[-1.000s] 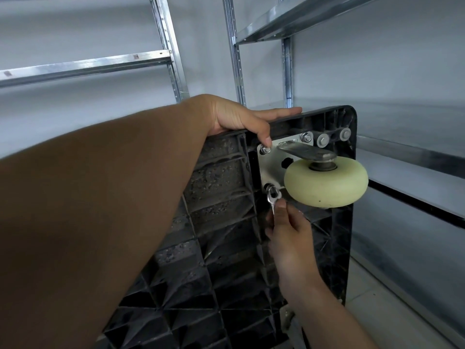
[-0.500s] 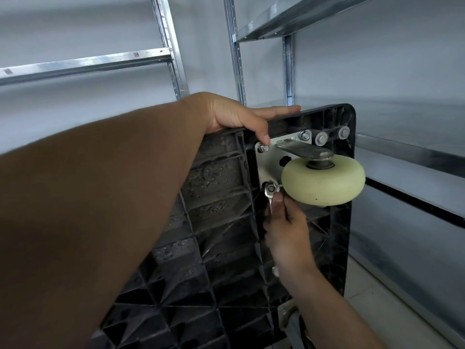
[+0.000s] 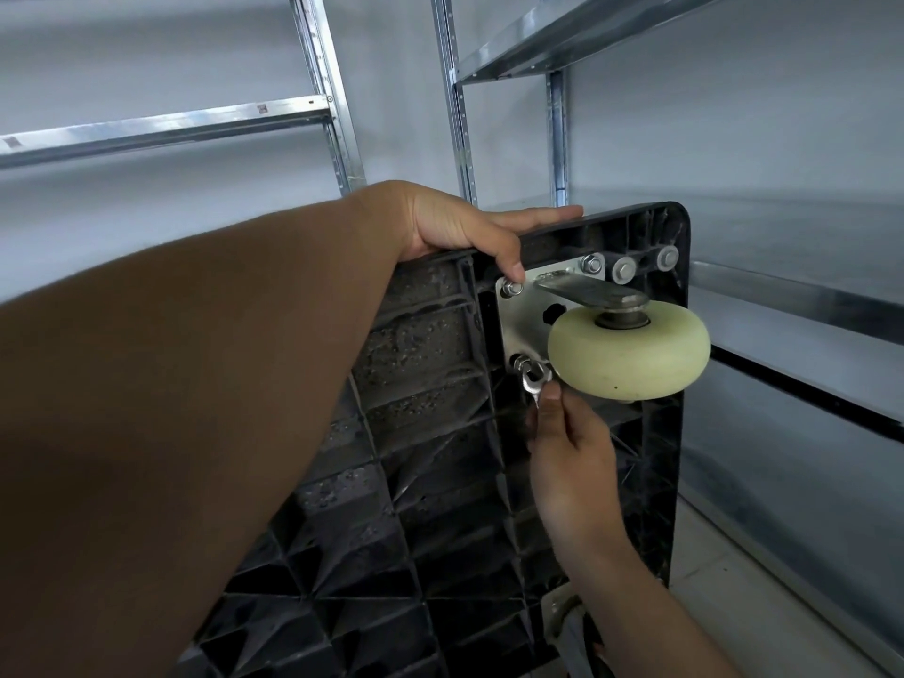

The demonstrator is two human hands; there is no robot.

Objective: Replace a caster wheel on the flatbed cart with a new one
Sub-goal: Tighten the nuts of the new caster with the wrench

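At the top right corner of the upended flatbed cart [image 3: 430, 482], a cream caster wheel [image 3: 628, 352] sticks out from the black ribbed underside, held by a silver mounting plate [image 3: 521, 330] bolted to the plastic. I see a nut at the plate's upper left corner [image 3: 512, 287] and another at its upper right [image 3: 592, 264]; the lower left bolt [image 3: 521, 362] is where I am working, and the wheel hides the fourth corner, so I cannot tell its state. My right hand [image 3: 570, 462] comes up from below, thumb and curled fingers pinching the shank of a small wrench [image 3: 534, 381] whose ring end sits on or just at that lower left bolt. My left hand [image 3: 464, 230] reaches across the top edge of the cart, fingers laid straight along the rim and the thumb tip pressing down beside the upper left nut, steadying the deck. I judge the job to be in its fastening stage, but I cannot tell from here whether this wheel is the old one coming off or the new one going on. Either way, at least this bolt needs more turning, and the others may too. Behind the cart stand bare metal shelves [image 3: 562, 46] against a pale wall, and a second caster [image 3: 567, 623] shows low down beside my right wrist
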